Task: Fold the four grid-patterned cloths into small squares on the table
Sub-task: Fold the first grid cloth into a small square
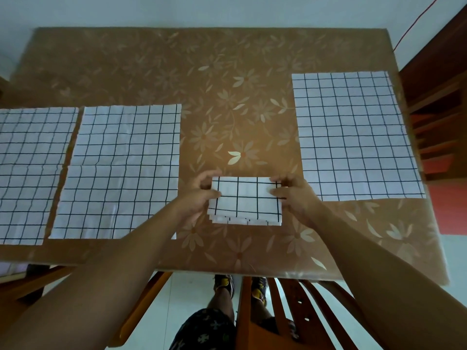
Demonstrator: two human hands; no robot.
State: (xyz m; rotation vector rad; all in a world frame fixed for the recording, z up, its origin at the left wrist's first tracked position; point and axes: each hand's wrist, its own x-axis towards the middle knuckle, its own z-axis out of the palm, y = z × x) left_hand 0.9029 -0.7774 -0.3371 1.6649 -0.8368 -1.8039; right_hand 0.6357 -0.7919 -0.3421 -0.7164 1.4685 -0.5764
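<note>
step: first of four, I judge; the folded cloth (pixel 246 200) is already a small layered packet, near-square, with its layer edges stacked along the side nearest me.
folded cloth: over the table (pixel 227 72). Lying on it or lifted just clear, I can't tell.
left hand (pixel 199 195): on the folded cloth's left edge, thumb on top, fingers curled round its far-left corner. Pinching the layers.
right hand (pixel 293 195): on the folded cloth's right edge, same pose mirrored, thumb on top, fingers at the far-right corner. Also pinching.
arms: both forearms reach in from my side and converge on the folded cloth, wrists fairly straight.
right cloth (pixel 353 135): right of the folded cloth and beyond it, flat, unfolded.
middle cloth (pixel 121 170): left of the folded cloth, flat, creased, partly under my left forearm.
far-left cloth (pixel 30 173): further left of the folded cloth, flat, cut by the frame.
next: square up the corners, press the packet flat, let go, then pull in one flat cloth. Needs both grips released without the layers springing open.
risk: stacked edges are slightly staggered and could slip on release.
</note>
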